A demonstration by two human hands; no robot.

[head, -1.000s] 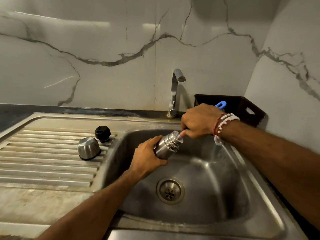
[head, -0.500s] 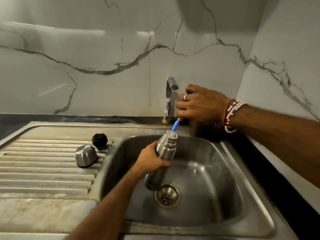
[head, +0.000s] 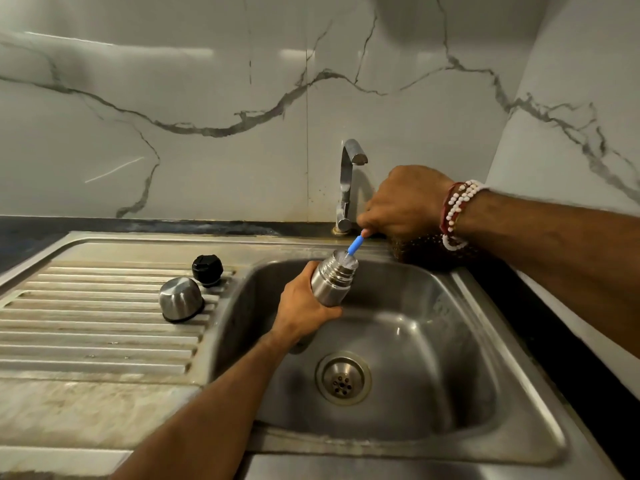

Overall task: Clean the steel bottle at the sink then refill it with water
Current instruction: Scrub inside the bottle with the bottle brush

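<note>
1. the steel bottle is held over the sink basin. its long axis is tilted, with the open mouth up and leaning toward the back right and the base down toward the near left.
2. the left hand grips the bottle's middle from the left, thumb across the near side. hand and wrist hide most of the lower body.
3. the right hand sits above and to the right of the mouth, just beside the tap. its fingers are closed on the blue handle of a brush, whose pale bristles sit in the mouth.
4. on the ribbed drainboard to the left, an upturned steel cup and a black stopper stand close together.
</note>
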